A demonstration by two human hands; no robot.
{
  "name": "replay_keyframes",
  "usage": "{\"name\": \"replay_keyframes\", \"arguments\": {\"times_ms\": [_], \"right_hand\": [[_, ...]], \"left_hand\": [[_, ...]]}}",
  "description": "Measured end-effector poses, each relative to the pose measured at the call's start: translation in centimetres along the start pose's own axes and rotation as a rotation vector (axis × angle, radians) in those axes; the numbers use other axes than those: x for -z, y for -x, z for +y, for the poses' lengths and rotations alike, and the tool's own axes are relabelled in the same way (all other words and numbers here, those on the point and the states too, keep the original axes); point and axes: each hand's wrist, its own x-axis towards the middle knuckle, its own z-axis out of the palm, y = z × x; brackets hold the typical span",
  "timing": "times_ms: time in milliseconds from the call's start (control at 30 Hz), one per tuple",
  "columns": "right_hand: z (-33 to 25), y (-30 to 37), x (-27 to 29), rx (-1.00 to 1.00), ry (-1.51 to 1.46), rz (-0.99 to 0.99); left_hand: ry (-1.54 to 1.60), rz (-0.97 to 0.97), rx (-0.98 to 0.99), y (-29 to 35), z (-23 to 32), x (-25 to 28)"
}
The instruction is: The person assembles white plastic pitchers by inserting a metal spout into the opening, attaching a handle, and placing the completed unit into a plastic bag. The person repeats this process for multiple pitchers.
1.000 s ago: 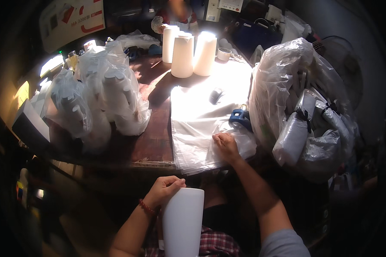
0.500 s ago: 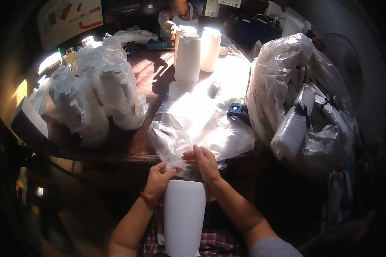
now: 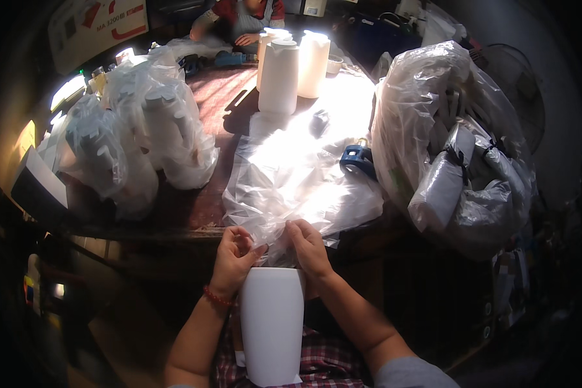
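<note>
A white tapered vessel [image 3: 271, 323] stands between my forearms on my lap, its wide top towards the table. Just beyond its top, my left hand [image 3: 236, 257] pinches the near edge of a clear plastic bag [image 3: 262, 213] between thumb and curled fingers. My right hand [image 3: 310, 251] has its fingertips closed on the same film, a little to the right. The bag lies on a crumpled, sunlit heap of similar film; glare hides the folds and separate layers.
Several pale tall jugs [image 3: 278, 77] stand at the back of the table [image 3: 216, 123]. Bagged vessels [image 3: 174, 136] crowd its left side. A blue tool [image 3: 357, 156] lies right of the film, beside a large plastic sack [image 3: 404, 97] of wrapped bundles. Across the table is another person [image 3: 258, 26].
My right hand's spread fingers have come together on the film's edge. My left hand has shifted slightly up and left. The other person's hand has left the jugs.
</note>
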Motion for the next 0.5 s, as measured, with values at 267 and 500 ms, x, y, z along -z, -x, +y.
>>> {"name": "replay_keyframes", "arguments": {"times_ms": [267, 500], "right_hand": [[-0.9, 6.5, 2.7, 0.186, -0.046, -0.253], [3.4, 11.8, 5.5, 0.146, 0.486, -0.409]], "left_hand": [[-0.992, 0.232, -0.621, 4.2, -1.1, 4.3], [-0.498, 0.284, 0.100, 14.1, -7.5, 6.6]]}}
